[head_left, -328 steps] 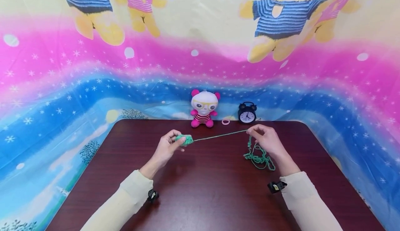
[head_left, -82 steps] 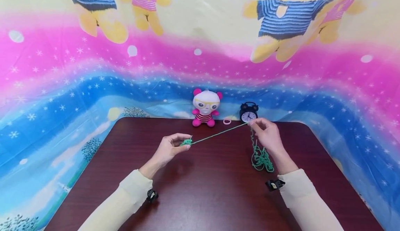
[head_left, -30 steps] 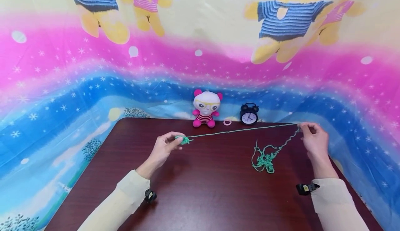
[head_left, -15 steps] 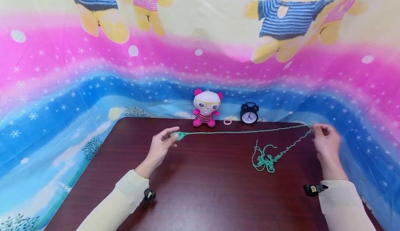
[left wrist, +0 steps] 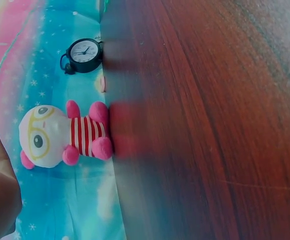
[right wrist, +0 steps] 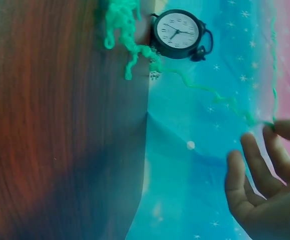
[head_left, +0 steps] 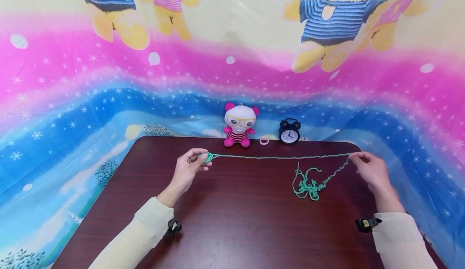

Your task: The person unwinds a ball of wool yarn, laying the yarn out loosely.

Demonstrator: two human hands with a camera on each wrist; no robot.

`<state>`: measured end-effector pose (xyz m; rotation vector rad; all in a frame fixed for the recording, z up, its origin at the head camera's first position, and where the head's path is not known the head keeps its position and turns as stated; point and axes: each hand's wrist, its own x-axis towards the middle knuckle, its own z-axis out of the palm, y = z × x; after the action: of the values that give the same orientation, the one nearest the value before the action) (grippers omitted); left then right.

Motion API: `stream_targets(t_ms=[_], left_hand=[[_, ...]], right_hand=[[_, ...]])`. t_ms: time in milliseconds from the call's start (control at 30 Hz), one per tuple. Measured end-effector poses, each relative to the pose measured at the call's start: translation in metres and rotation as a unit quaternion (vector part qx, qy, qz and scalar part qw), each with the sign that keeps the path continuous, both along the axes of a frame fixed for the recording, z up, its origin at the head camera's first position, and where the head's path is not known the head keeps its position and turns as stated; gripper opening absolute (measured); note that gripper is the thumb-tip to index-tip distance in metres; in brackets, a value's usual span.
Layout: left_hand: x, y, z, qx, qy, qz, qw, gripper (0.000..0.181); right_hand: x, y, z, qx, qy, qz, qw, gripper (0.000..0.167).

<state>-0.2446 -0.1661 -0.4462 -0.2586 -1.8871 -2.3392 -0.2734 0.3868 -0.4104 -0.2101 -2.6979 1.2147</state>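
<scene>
At the left of the head view, my left hand [head_left: 186, 171] holds a small bundle of green yarn [head_left: 208, 157] between thumb and fingers. A strand of the yarn [head_left: 276, 157] runs nearly level above the table to my right hand [head_left: 372, 170], whose thumb and index finger pinch it. From that pinch the crinkled yarn slopes down to a loose tangle [head_left: 308, 188] on the table. The right wrist view shows the pinch at the fingertips [right wrist: 271, 126], the other fingers loosely bent. Only part of my left hand [left wrist: 2, 200] shows in the left wrist view; its bundle is hidden there.
Along the back edge of the dark wooden table [head_left: 247, 220] sit a pink and white panda plush [head_left: 239, 125], a pink ring-shaped band [head_left: 264, 141] and a black alarm clock [head_left: 289, 132]. A printed cloth [head_left: 232, 79] hangs behind and at both sides.
My right hand has moved far right from near the clock, then slightly back, lengthening the strand between my hands. My left hand has shifted slightly left. The tangle has spread a little.
</scene>
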Motion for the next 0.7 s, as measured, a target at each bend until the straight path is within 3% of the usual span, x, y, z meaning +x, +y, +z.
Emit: stream_targets(t_ms=[100,267,400,567,700], left_hand=[[0.000,0.000,0.001,-0.008,0.000,-0.006,0.9999,0.036],[0.002,0.000,0.002,-0.035,-0.001,-0.010,0.9993,0.038],[0.002,0.001,0.002,-0.051,-0.003,-0.014,0.9986,0.037],[0.002,0.003,0.003,-0.067,-0.003,-0.017,0.9976,0.035],[0.003,0.004,0.004,-0.057,-0.002,-0.027,0.9980,0.034]], right_hand=[[0.000,-0.002,-0.006,0.040,-0.035,0.062,0.9967,0.055],[0.000,-0.008,-0.014,0.073,-0.083,0.135,0.9846,0.053],[0.000,-0.012,-0.017,0.087,-0.092,0.158,0.9794,0.049],[0.000,-0.017,-0.017,0.077,-0.088,0.161,0.9799,0.050],[0.000,-0.022,-0.015,0.067,-0.082,0.161,0.9813,0.048]])
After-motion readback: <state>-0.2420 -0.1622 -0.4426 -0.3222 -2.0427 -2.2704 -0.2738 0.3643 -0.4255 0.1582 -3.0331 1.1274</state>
